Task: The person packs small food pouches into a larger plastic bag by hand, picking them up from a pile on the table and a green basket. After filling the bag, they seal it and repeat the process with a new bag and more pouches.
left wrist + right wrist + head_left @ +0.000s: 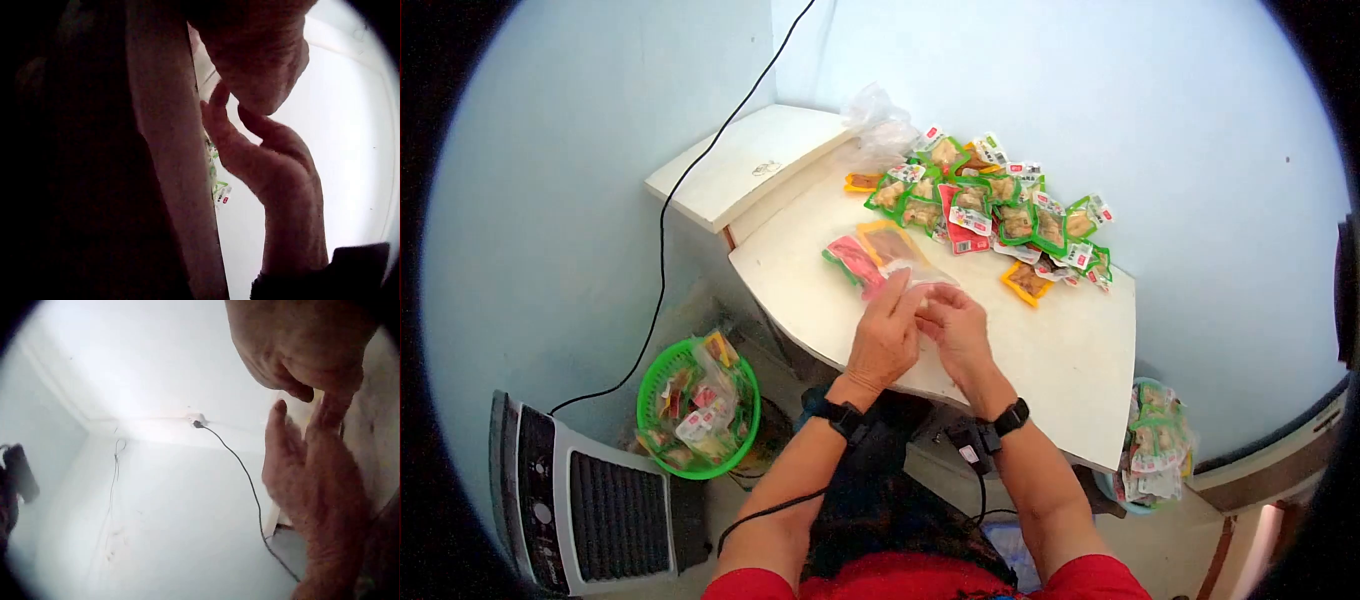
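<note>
On the white table lies a clear plastic bag (930,278), its near end at my fingers. A yellow-edged packet (890,243) and a pink packet with green edging (855,262) lie at its far end, seemingly inside it. My left hand (884,338) holds the bag's near end, fingers pointing away from me. Close beside it, my right hand (958,335) pinches the bag's edge with bent fingers. In the left wrist view the right hand (281,159) has its thumb and fingers close below the left hand. The right wrist view shows the left hand (322,481) near the right.
Several green-edged food packets (1000,210) are piled at the table's back, with a crumpled clear bag (880,125) left of them. A green basket (752,385) of packets stands lower left, beside an air cooler (615,510). Another filled container (1112,485) stands lower right. A black cable (664,230) hangs at left.
</note>
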A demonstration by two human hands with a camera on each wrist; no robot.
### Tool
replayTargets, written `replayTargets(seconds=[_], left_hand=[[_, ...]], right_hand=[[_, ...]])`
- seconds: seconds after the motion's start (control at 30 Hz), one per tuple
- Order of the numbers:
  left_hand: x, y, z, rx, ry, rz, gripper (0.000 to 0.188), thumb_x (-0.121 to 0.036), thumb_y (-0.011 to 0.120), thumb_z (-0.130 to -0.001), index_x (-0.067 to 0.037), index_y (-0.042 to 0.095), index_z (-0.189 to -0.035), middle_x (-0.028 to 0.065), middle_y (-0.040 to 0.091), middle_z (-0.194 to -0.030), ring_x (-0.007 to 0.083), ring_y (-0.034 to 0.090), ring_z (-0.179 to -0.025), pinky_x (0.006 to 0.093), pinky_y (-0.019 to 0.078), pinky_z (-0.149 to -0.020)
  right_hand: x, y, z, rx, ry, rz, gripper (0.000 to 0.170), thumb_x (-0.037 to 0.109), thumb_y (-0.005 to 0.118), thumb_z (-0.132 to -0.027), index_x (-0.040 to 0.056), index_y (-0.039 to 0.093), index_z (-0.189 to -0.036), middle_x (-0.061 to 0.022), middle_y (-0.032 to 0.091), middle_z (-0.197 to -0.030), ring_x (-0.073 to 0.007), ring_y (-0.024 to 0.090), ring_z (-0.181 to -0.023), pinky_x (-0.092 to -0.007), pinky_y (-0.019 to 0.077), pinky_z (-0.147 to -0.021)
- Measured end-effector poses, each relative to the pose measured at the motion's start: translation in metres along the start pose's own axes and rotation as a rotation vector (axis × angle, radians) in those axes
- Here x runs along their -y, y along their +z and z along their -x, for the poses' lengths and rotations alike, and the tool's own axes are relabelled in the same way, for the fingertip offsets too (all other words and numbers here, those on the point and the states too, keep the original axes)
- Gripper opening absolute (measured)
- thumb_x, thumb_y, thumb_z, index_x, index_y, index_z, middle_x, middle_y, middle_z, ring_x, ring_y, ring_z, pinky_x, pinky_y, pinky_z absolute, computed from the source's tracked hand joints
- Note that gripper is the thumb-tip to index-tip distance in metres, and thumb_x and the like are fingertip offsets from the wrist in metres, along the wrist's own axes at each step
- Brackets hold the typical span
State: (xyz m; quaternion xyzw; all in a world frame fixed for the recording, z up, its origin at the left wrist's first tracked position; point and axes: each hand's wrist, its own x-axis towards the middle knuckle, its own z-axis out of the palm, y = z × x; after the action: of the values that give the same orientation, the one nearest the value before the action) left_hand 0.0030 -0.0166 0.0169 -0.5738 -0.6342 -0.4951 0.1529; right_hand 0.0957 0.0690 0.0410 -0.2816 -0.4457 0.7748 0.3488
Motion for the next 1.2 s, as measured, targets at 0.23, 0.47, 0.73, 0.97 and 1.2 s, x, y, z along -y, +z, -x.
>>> replayTargets(seconds=[0.23,0.47,0.73,0.97,1.2], left_hand=[[-0.022,-0.039,0.019,0.133,0.082,-0.246,0.031,-0.005,0.059,-0.081,0.0,0.061,-0.112,0.0286,0.045,-0.138,0.0443,0.043,-0.13,0.0492,0.0387,-0.105],[-0.01,-0.049,0.025,0.322,0.146,-0.526,0.03,-0.004,0.061,-0.076,0.003,0.059,-0.105,0.0247,0.052,-0.126,0.0395,0.05,-0.122,0.0446,0.0449,-0.098],[-0.003,-0.069,0.025,0.228,0.283,-0.637,0.017,-0.009,0.058,-0.074,0.0,0.06,-0.088,0.0125,0.055,-0.098,0.0269,0.057,-0.101,0.0346,0.0515,-0.082],[-0.018,-0.112,0.016,0.22,0.188,-0.439,0.016,0.0,0.056,-0.075,0.0,0.059,-0.091,0.0143,0.06,-0.101,0.0322,0.061,-0.097,0.0391,0.0537,-0.082],[-0.062,-0.176,-0.011,0.109,0.161,-0.325,0.006,0.001,0.063,-0.082,0.0,0.063,-0.088,0.0168,0.065,-0.095,0.0341,0.065,-0.088,0.0378,0.0537,-0.077]], right_hand=[[0.027,-0.077,-0.027,0.133,-0.818,1.344,0.039,-0.004,0.058,-0.075,0.0125,0.072,-0.108,-0.0167,0.065,-0.112,-0.0335,0.062,-0.102,-0.0369,0.0521,-0.089],[0.021,-0.061,-0.024,0.183,-0.862,1.755,0.039,-0.002,0.06,-0.076,0.0132,0.071,-0.11,-0.0163,0.056,-0.127,-0.033,0.052,-0.117,-0.0389,0.0485,-0.091],[0.032,-0.061,-0.013,0.292,-1.158,1.968,0.01,0.007,0.06,-0.079,0.0034,0.065,-0.087,-0.0097,0.059,-0.107,-0.0263,0.055,-0.104,-0.0388,0.0491,-0.084],[0.049,-0.045,0.006,0.399,-1.441,1.773,0.006,0.005,0.059,-0.076,0.0016,0.062,-0.08,-0.0114,0.059,-0.099,-0.0263,0.056,-0.1,-0.0351,0.0498,-0.086],[0.096,-0.017,0.057,0.456,-1.461,1.497,0.007,0.001,0.06,-0.077,0.0007,0.06,-0.084,-0.014,0.06,-0.098,-0.0298,0.06,-0.097,-0.0378,0.0516,-0.083]])
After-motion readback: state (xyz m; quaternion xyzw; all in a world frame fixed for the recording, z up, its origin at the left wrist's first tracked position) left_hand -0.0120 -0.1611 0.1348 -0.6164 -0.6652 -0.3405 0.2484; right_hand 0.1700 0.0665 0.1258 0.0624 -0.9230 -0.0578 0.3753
